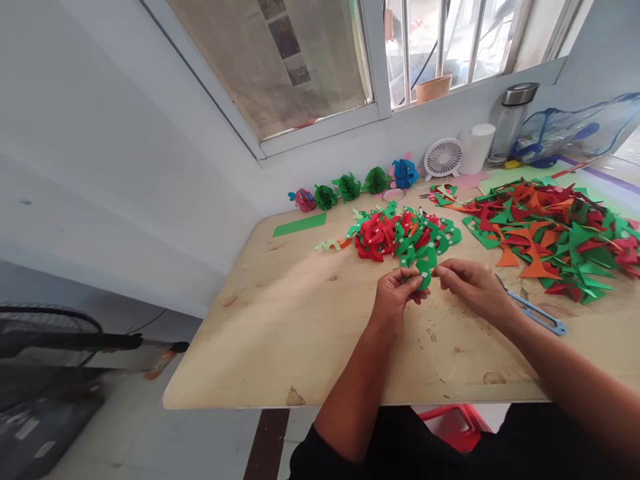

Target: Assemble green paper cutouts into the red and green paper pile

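Right of the frame's centre, we pinch a green paper piece (425, 275) in our left hand (403, 288), with the thumb on top and the fingers beneath; a small white square shows on its face. Our right hand (463, 283) is just beside it, fingers curled and the thumb and forefinger drawn close together near the piece's right edge; we cannot tell whether they grip anything.

Just above our hands, near the middle of the frame, we see a cluster of cut paper (377, 237), red and green, many pieces bearing white squares. A bigger heap of scraps (537, 227) in red, orange and green spreads across the right of the worktop (280, 320). A light-blue cutter (543, 315) lies at lower right, partly hidden by our right forearm.

Left of the cluster we have a flat green strip (300, 225). Along the wall at upper centre stand pleated paper ornaments: a pink one (304, 200) at the left end, three green ones (349, 187) and a blue one (405, 173). Farther right come a small white fan (443, 159), a white cylinder (479, 147) and a metal-capped bottle (511, 127).
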A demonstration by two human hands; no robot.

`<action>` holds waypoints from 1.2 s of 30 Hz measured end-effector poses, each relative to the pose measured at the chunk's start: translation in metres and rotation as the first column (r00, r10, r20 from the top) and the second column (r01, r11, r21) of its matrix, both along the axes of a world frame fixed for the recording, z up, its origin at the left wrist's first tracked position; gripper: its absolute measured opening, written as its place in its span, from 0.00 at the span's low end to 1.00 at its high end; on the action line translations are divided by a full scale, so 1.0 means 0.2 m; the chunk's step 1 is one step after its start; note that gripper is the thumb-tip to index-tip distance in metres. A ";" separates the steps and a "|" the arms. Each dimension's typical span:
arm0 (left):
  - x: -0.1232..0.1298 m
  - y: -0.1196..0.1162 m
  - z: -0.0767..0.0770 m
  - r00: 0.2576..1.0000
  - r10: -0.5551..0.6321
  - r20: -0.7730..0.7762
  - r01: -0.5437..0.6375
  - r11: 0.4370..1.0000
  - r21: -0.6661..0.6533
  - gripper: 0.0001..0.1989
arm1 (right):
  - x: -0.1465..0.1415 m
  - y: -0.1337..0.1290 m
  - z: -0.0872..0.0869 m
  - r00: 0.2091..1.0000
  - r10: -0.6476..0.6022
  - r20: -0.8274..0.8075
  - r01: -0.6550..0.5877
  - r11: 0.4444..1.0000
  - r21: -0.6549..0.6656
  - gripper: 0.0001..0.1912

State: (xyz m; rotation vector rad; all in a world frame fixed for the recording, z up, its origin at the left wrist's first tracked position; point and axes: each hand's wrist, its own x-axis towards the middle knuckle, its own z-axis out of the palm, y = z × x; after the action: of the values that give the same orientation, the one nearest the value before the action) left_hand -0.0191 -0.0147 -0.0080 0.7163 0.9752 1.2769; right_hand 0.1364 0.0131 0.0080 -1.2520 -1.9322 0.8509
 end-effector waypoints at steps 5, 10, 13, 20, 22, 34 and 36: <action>0.01 0.00 0.00 0.991 -0.024 -0.130 0.030 0.999 0.044 0.12 | -0.02 0.00 0.00 0.983 0.080 -0.164 -0.111 0.976 -0.187 0.20; 0.01 0.00 0.00 0.972 -0.041 -0.232 0.050 0.998 0.034 0.13 | -0.02 0.00 0.00 0.978 0.057 -0.199 -0.097 0.975 -0.198 0.20; 0.01 0.00 0.00 0.976 -0.043 -0.215 0.049 0.999 0.023 0.13 | -0.01 0.01 -0.01 0.983 0.035 -0.180 -0.067 0.983 -0.174 0.20; 0.01 0.00 -0.02 0.981 -0.050 -0.189 0.056 0.998 0.029 0.14 | -0.01 0.00 -0.02 0.997 0.026 -0.071 -0.034 0.993 -0.114 0.19; 0.01 0.00 -0.01 0.977 -0.051 -0.207 0.060 0.998 0.036 0.14 | -0.01 0.00 -0.02 0.998 0.028 -0.050 -0.033 0.994 -0.104 0.19; 0.03 -0.02 0.02 0.957 -0.001 -0.291 0.027 0.996 0.083 0.13 | -0.01 0.00 -0.04 0.998 0.041 -0.051 -0.045 0.997 -0.070 0.19; 0.04 -0.02 0.02 0.961 -0.012 -0.276 0.040 0.994 0.098 0.13 | -0.01 0.01 -0.04 0.997 0.043 -0.063 -0.047 0.997 -0.061 0.20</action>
State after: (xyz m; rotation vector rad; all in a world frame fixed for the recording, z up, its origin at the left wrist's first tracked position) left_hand -0.0119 -0.0187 -0.0041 1.0037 1.1259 1.2313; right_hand 0.1341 0.0141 -0.0006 -1.2085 -1.9042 0.9685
